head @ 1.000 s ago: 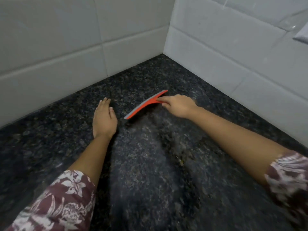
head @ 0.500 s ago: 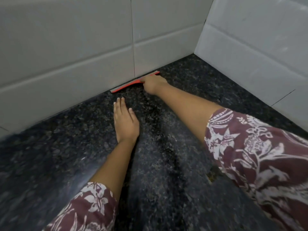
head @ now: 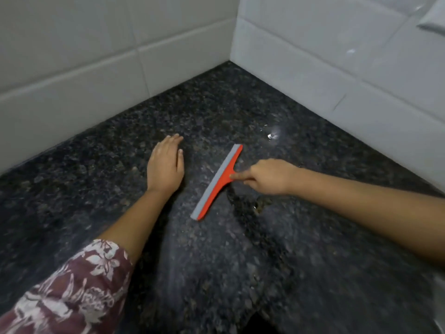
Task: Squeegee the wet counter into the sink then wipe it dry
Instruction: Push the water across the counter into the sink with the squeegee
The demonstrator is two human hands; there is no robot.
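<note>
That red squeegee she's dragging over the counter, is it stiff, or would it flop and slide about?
The squeegee probably keeps its shape: its red back runs straight end to end. The grey strip along the edge looks like softer rubber, likely to bend slightly. On the shiny granite counter it should glide easily, so the right hand grips its handle.

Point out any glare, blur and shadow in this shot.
Head view: a bright glare spot on the counter beyond the squeegee; lower counter smeared by motion blur; dim light, a dark shadow beside the left hand; right hand fairly sharp.
</note>
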